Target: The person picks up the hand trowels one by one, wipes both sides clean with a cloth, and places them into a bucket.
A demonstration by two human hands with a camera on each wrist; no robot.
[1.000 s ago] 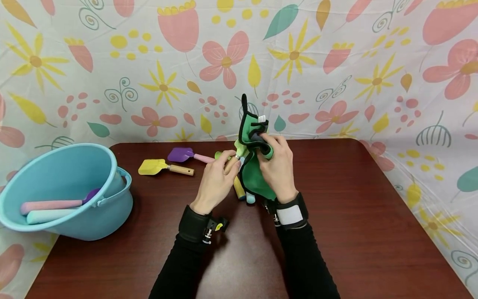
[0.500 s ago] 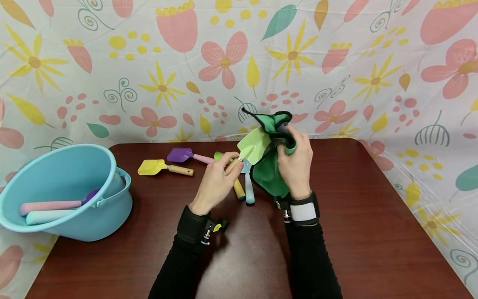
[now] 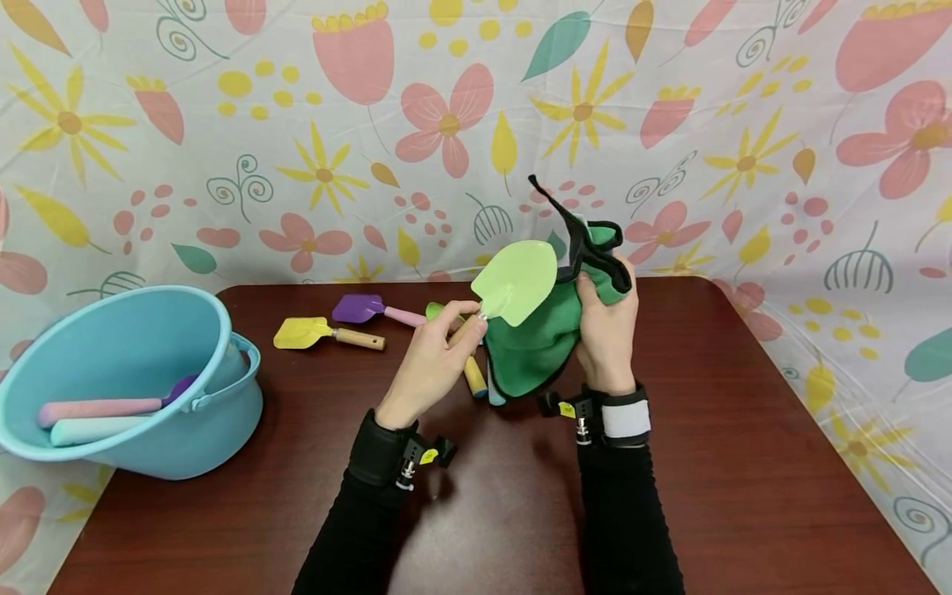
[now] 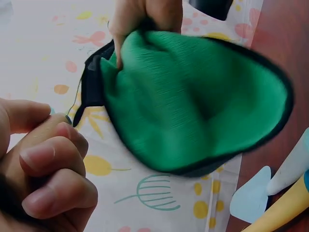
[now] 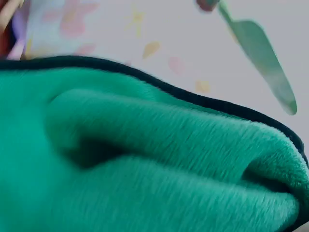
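Shovel (image 3: 516, 281), light green blade up, held over the middle of the surface (image 3: 706, 463) by the left hand (image 3: 431, 364), fingers pinched round the wooden handle just below the blade. Right hand (image 3: 606, 330) at 3 o'clock of it, fingers curled round a bunched green cloth (image 3: 535, 347) with black edging; cloth sits just behind and beside the blade, touching or not is hard to tell. Judgement: wiping works best with the handle kept pinched steady, the blade face turned to the cloth, and the cloth drawn flat along the blade rather than bunched. Yellow shovel (image 3: 303, 331) and purple shovel (image 3: 360, 308) lie at 9 o'clock of the hands; more handles lie under the hands, partly hidden. Blue bucket (image 3: 208, 430) at far 9 o'clock, tipped toward the camera, holds a pink-handled tool (image 3: 100, 408) with a purple end and a pale mint handle (image 3: 85, 430).
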